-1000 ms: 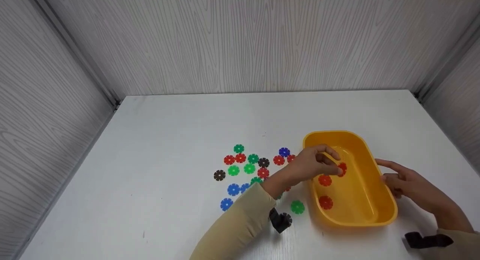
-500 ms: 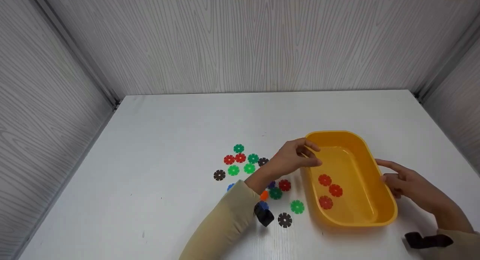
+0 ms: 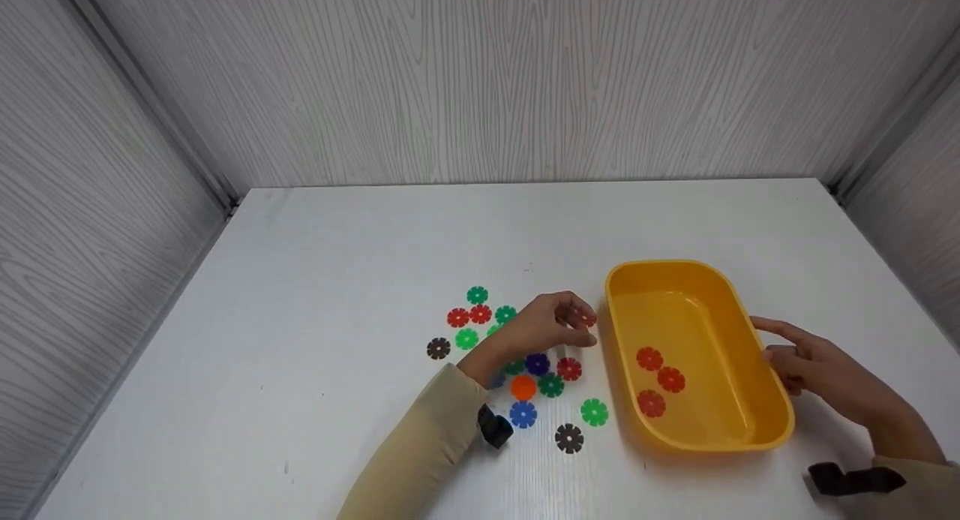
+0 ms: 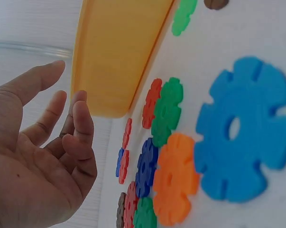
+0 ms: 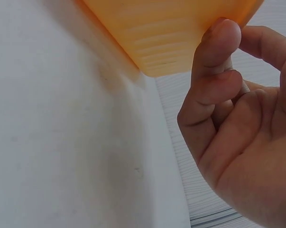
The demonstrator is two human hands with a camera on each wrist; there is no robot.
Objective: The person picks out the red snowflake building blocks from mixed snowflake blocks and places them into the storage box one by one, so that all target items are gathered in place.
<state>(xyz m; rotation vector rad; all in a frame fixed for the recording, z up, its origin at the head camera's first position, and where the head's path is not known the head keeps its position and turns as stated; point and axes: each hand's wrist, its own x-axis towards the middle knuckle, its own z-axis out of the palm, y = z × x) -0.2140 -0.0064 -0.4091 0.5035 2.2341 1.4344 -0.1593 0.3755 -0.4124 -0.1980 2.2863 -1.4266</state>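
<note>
My left hand point(image 3: 551, 325) is held over the right side of a group of notched snowflake-style plastic discs. In the left wrist view its thumb and fingers point(image 4: 81, 109) are apart with nothing between them. A red disc point(image 3: 587, 319) shows at its fingertips in the head view. The yellow plastic tub point(image 3: 776, 422) stands to the right, with three red discs point(image 3: 671, 380) on its floor. Beside the tub, my right hand point(image 3: 821, 370) touches the right outer wall, its index finger extended to the rim and other fingers bent.
Discs in green point(image 3: 595, 412), black point(image 3: 569, 438), orange point(image 3: 523, 388), blue point(image 3: 523, 414), dark blue point(image 3: 537, 364) and red point(image 3: 569, 369) lie left of the tub. Some are hidden under the left arm. Wood-grain panels point(image 3: 480, 85) border the white table point(image 3: 337, 280).
My left hand drops a red disc into the tub, where it joins two others. The hand then withdraws left over the discs on the table. My right hand stays at the tub's side.
</note>
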